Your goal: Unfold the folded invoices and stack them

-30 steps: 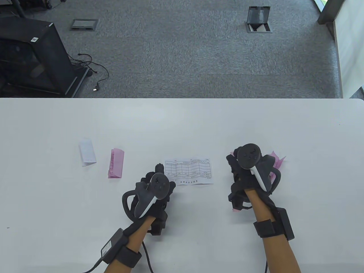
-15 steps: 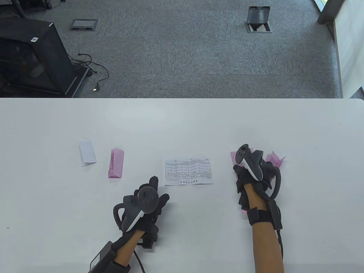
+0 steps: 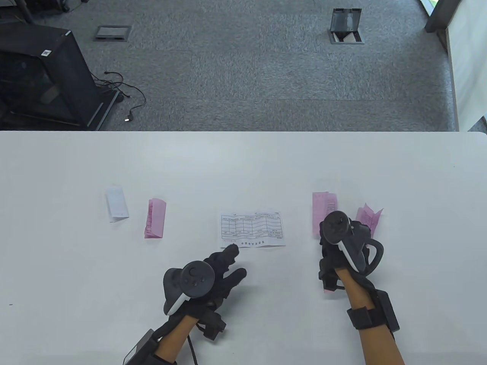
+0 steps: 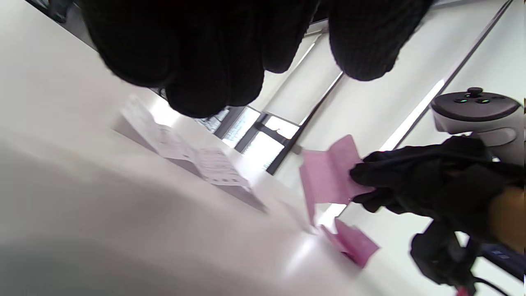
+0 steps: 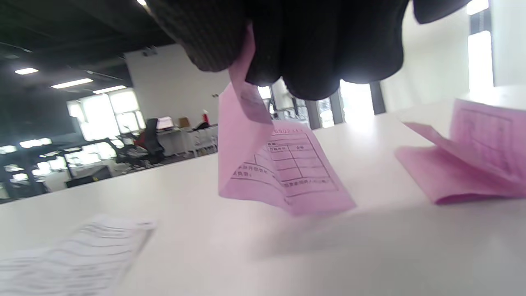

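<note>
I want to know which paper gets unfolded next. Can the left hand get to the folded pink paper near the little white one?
Probably yes. The left hand holds nothing, fingers spread, and only bare table lies between it and the folded pink invoice. The right hand is busy gripping another pink invoice.

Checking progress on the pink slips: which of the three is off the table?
The pink invoice pinched by the right hand; it hangs partly unfolded. The crumpled pink one beside it and the folded pink one at left lie on the table.
</note>
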Tool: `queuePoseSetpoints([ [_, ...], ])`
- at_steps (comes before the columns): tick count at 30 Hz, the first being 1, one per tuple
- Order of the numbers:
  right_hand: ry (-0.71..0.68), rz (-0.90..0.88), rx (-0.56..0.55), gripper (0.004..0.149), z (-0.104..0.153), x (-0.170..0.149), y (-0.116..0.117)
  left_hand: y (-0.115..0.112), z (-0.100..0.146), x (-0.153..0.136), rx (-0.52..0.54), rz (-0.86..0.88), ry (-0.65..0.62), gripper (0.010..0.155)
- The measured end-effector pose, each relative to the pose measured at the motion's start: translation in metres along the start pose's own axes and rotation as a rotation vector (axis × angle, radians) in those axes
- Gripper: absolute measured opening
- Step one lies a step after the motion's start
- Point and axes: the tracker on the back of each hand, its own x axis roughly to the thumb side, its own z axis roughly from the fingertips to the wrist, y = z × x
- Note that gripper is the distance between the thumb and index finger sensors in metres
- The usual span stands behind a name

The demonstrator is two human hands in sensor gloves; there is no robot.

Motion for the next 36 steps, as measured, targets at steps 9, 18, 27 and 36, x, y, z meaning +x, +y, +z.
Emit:
queuePoseSetpoints([
  [9, -0.498, -0.039, -0.152, 0.037, 0.116, 0.079, -0.020, -0.028, 0.004, 0.006, -0.147, 0.646, 0.006, 0.084],
  [18, -0.625, 0.020, -0.155, 0.037, 0.145, 0.096, 0.004, -0.033, 0.010, -0.013, -0.049, 0.803, 0.112, 0.073],
  [27, -0.592, -0.124, 0.080, 0.051, 0.131, 0.086, 0.013, -0.023, 0.010, -0.022, 0.013, 0.683, 0.173, 0.045],
  [36, -0.295, -0.289, 0.165, 0.066, 0.086, 0.040, 0.012, 0.006, 0.013, -0.030, 0.077, 0.498, 0.067, 0.043],
])
